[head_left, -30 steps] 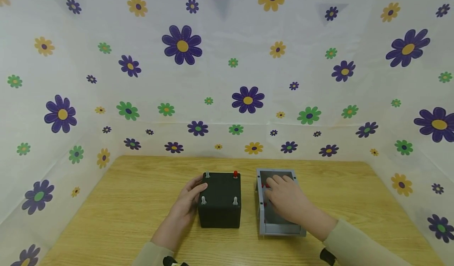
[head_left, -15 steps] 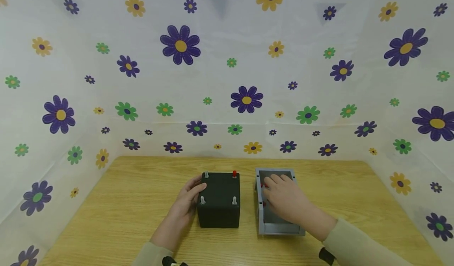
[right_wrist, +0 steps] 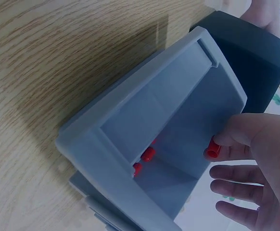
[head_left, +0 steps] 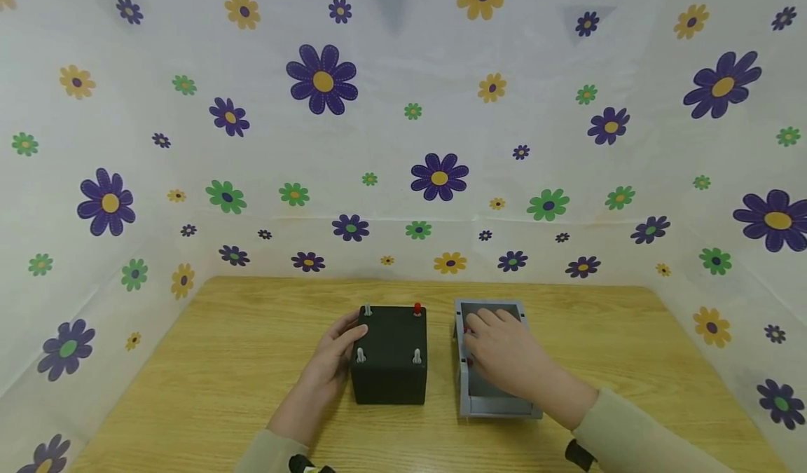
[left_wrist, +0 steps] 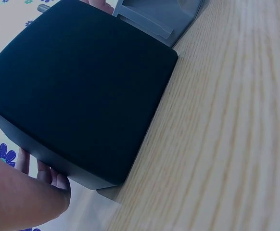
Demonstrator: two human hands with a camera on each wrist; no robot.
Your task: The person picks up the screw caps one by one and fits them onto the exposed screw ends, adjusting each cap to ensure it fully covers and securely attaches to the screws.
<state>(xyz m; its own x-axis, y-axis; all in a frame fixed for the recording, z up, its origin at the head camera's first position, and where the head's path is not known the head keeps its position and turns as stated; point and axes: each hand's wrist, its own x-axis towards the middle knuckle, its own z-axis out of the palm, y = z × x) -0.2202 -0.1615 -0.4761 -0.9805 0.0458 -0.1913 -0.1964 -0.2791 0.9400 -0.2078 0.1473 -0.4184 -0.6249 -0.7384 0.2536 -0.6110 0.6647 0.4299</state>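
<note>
A black box (head_left: 389, 336) stands on the table with a metal bolt rising from each top corner; a red cap (head_left: 417, 308) covers the far right bolt. My left hand (head_left: 329, 357) grips the box's left side, thumb over its top edge. Right of the box is a grey bin (head_left: 464, 392), and my right hand (head_left: 504, 347) reaches into its far part. In the right wrist view, thumb and forefinger pinch a small hollow red cap (right_wrist: 213, 148) at the bin's edge, with the other fingers spread. Loose red caps (right_wrist: 148, 154) lie inside the bin, partly hidden by its wall.
Everything stands on a wood-grain table (head_left: 252, 333). A white sheet with printed flowers (head_left: 378, 136) encloses the back and both sides. A narrow strip of tabletop separates the box from the bin.
The right hand has shifted very slightly left within the bin. The left hand and the black box stay in place.
</note>
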